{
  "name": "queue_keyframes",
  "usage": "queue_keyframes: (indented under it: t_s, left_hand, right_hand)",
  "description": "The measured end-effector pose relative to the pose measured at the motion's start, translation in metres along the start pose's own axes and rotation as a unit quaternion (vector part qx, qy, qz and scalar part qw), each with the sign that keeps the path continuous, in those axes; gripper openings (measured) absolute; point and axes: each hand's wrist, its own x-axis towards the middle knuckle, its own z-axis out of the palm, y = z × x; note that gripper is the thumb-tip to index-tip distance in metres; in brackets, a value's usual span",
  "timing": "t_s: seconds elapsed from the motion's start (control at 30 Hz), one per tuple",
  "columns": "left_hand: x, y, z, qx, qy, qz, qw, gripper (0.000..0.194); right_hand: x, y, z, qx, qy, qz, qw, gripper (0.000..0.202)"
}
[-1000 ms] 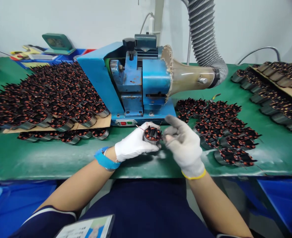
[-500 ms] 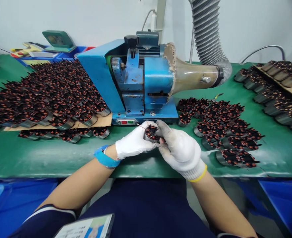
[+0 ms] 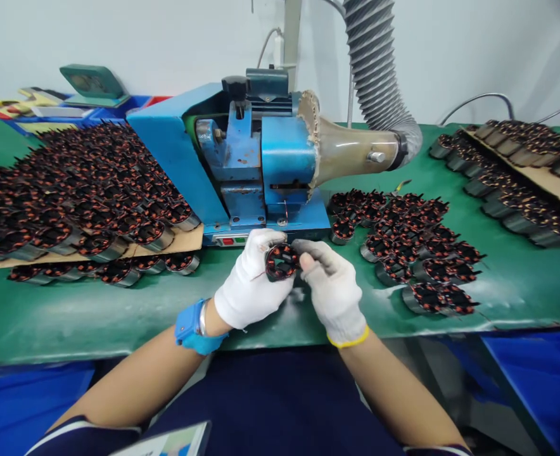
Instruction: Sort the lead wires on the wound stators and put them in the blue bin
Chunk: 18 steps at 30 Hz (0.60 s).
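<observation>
My left hand [image 3: 254, 278], in a white glove, is wrapped round a motor stator [image 3: 281, 262] with copper windings and black insulation. The stator is held above the green bench, its open end tilted towards me. My right hand [image 3: 333, 282] wears a white glove with greyed fingers and a bare thumb tip. Its bent fingers and thumb close in at the stator's right edge; whether a thin wire lies between them is too small to tell. Just behind both hands stands a blue motor-driven machine [image 3: 289, 152] with red and green buttons.
Many stators [image 3: 99, 183] crowd a cardboard sheet [image 3: 185, 242] on the left, with more underneath. Another group of stators [image 3: 406, 253] stands on the right. Further right are stacked stators [image 3: 512, 202] with paler tops. A grey hose [image 3: 377, 69] joins the machine's funnel [image 3: 351, 149].
The stator has been turned so that its open end faces me more. My right hand has shifted its fingers at the stator's right edge. The whole view has swung slightly right.
</observation>
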Motion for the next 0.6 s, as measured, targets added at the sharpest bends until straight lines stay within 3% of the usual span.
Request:
queue_keyframes:
  t_s: [0.1, 0.2, 0.27, 0.33, 0.47, 0.6]
  left_hand:
    - [0.000, 0.000, 0.002, 0.004, 0.037, 0.011, 0.999, 0.053]
    - [0.002, 0.003, 0.003, 0.002, 0.111, -0.023, 0.994, 0.051]
    - [0.003, 0.005, 0.003, -0.007, 0.139, -0.056, 0.989, 0.050]
    - [0.002, 0.006, 0.003, -0.008, 0.137, -0.084, 0.987, 0.049]
    - [0.001, 0.003, 0.003, 0.033, 0.103, -0.082, 0.991, 0.051]
    - [0.003, 0.001, 0.001, 0.067, 0.056, -0.053, 0.995, 0.047]
  right_hand:
    - [0.003, 0.001, 0.003, 0.072, 0.062, 0.053, 0.994, 0.019]
    - [0.012, 0.005, -0.005, 0.239, 0.154, 0.066, 0.956, 0.016]
    - [0.018, 0.006, -0.006, 0.294, 0.201, 0.048, 0.933, 0.012]
    - [0.020, 0.005, 0.003, 0.282, 0.187, 0.043, 0.940, 0.016]
    - [0.019, 0.000, 0.038, 0.198, 0.074, 0.048, 0.976, 0.032]
    - [0.024, -0.003, 0.059, 0.223, 0.109, 0.081, 0.965, 0.019]
